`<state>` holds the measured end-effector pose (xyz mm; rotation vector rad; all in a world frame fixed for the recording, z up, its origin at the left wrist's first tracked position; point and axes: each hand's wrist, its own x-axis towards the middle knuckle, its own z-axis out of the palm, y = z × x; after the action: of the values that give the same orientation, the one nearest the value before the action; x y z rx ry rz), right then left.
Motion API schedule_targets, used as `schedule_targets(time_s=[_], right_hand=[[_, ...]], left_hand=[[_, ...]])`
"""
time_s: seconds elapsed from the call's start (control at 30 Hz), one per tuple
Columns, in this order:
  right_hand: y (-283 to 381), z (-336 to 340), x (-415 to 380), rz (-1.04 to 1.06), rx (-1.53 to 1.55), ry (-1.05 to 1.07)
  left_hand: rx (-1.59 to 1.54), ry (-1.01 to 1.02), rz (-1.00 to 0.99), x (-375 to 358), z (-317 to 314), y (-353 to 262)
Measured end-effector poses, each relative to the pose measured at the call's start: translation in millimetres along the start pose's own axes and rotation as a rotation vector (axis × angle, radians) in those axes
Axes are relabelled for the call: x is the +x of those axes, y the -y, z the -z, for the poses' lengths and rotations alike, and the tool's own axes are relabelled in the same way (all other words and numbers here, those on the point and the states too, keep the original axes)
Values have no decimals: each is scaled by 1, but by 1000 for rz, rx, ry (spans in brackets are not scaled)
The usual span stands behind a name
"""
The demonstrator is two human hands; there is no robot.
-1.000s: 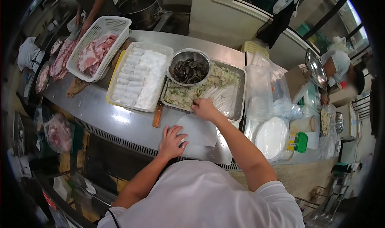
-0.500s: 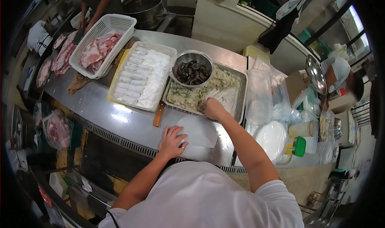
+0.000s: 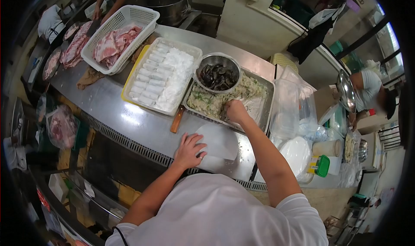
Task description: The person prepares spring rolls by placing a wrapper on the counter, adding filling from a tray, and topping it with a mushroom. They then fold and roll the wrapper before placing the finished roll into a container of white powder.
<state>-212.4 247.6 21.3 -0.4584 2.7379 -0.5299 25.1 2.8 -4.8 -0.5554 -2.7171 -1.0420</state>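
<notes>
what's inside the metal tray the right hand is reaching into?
The metal tray holds pale chopped filling. A colander of dark pieces sits on its far end. The right hand covers part of the filling; the tray bottom is hidden.

Steel counter (image 3: 129, 116), pale wall (image 3: 259, 21) behind, bright windows (image 3: 389, 34) at right

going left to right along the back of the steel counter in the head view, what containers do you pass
white basket of raw meat → white tray of wrapped rolls → metal bowl of dark mushrooms → steel pan of chopped filling, where the right hand reaches in → clear plastic bag
</notes>
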Motion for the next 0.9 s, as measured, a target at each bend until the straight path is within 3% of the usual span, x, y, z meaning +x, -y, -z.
schedule_targets(time_s=[0.13, 0.33, 0.53, 0.63, 0.73, 0.83, 0.9], right_hand=[[26, 2, -34, 60, 212, 79], [35, 9, -24, -8, 216, 117], [33, 37, -24, -19, 303, 299], [42, 31, -42, 88, 144, 175], [36, 30, -44, 57, 155, 119], [43, 62, -59, -184, 328, 169], [24, 62, -66, -253, 606, 175]], left_hand=[[4, 0, -8, 1, 0, 1], [-4, 3, -5, 0, 0, 2], [-9, 2, -12, 0, -1, 4], [-18, 15, -5, -1, -1, 4], [-20, -3, -10, -1, 0, 3], [-51, -37, 9, -1, 0, 3], [-70, -41, 18, -1, -1, 3]])
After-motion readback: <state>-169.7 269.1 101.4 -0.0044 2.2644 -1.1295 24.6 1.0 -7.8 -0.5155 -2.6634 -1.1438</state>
